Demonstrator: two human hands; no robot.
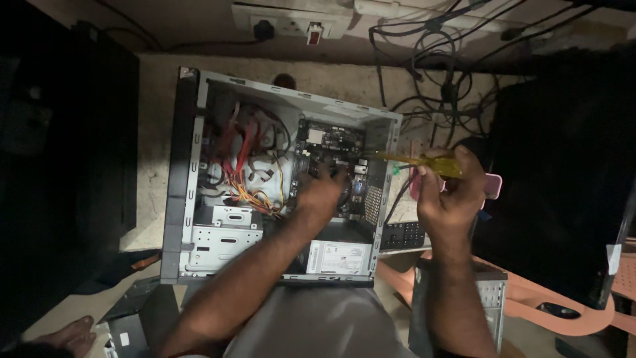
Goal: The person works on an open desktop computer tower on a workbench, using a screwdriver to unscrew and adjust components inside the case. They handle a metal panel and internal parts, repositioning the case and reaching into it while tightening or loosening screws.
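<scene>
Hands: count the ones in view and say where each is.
2. The left hand reaches inside the open case, on the motherboard. The right hand is outside the case's right wall, holding a yellow screwdriver. Others may be hidden in the dark.

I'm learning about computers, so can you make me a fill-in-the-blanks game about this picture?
1. The left hand reaches inside the open computer ____.
2. The right hand holds a screwdriver with a ____ see-through handle.
3. The bundle of wires inside is mostly red, orange and ____.
4. The wall socket has a ____ plug in it.

Missing words: case; yellow; yellow; black
</scene>
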